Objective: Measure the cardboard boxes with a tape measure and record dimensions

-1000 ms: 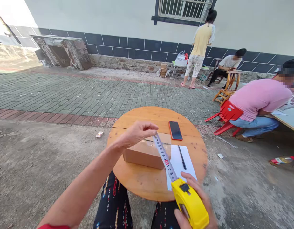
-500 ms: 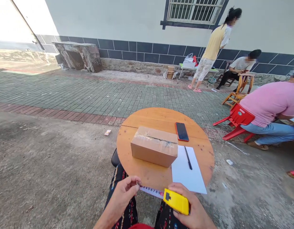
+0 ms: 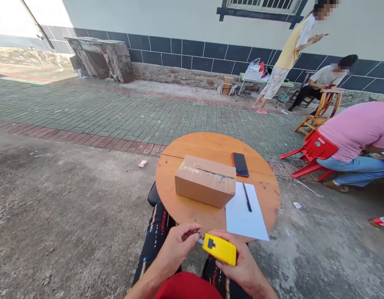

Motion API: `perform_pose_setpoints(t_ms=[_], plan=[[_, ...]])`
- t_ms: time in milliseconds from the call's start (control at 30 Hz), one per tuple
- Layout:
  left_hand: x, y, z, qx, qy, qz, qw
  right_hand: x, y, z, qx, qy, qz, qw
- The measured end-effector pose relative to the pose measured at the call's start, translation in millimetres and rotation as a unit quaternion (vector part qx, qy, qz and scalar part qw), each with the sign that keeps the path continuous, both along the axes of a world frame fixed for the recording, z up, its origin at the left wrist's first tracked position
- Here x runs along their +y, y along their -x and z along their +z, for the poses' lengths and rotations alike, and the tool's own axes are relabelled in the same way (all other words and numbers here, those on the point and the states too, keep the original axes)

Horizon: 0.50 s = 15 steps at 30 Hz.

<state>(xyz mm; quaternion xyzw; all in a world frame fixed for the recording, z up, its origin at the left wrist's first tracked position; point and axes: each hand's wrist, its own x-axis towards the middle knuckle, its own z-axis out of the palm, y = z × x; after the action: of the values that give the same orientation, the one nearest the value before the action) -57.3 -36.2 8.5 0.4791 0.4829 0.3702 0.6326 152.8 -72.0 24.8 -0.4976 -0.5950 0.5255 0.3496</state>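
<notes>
One tape measure (image 3: 220, 249) has its end (image 3: 201, 238) pinched by the left hand (image 3: 177, 246), its case (image 3: 227, 251) wrapped in the right hand (image 3: 242, 265).

A second ago the blade (image 3: 201, 240) stretches out long from above the box (image 3: 204, 182); now only a short piece shows outside the yellow case (image 3: 221, 250). The left fingers (image 3: 188, 227) have dropped from over the box to the surface's (image 3: 263, 187) near edge, just beside the case. The standing person's (image 3: 291, 52) forearm is now raised, a small dark object in hand.
</notes>
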Motion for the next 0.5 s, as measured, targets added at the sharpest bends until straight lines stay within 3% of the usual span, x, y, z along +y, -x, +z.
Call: perform_pose_setpoints(t_ms=[133,233,400,500], plan=[[8.0,-6.8,9.6,-0.012,-0.004,0.004,1.0,11.2,-9.1,4.9,0.028,-0.009,-0.03,0.999],[21.7,2.5,11.2,0.023,-0.071,0.035,0.997,25.2,-25.1,11.4,0.008,-0.045,-0.041,0.998],[66.4,34.8,-1.9,0.13,-0.199,0.231,0.944,44.6,-52.3,13.0,-0.051,-0.095,-0.054,0.993],[95.3,39.5,-13.3,0.13,-0.197,0.211,0.949,53.4,-57.4,9.4,-0.082,-0.089,-0.069,0.99]])
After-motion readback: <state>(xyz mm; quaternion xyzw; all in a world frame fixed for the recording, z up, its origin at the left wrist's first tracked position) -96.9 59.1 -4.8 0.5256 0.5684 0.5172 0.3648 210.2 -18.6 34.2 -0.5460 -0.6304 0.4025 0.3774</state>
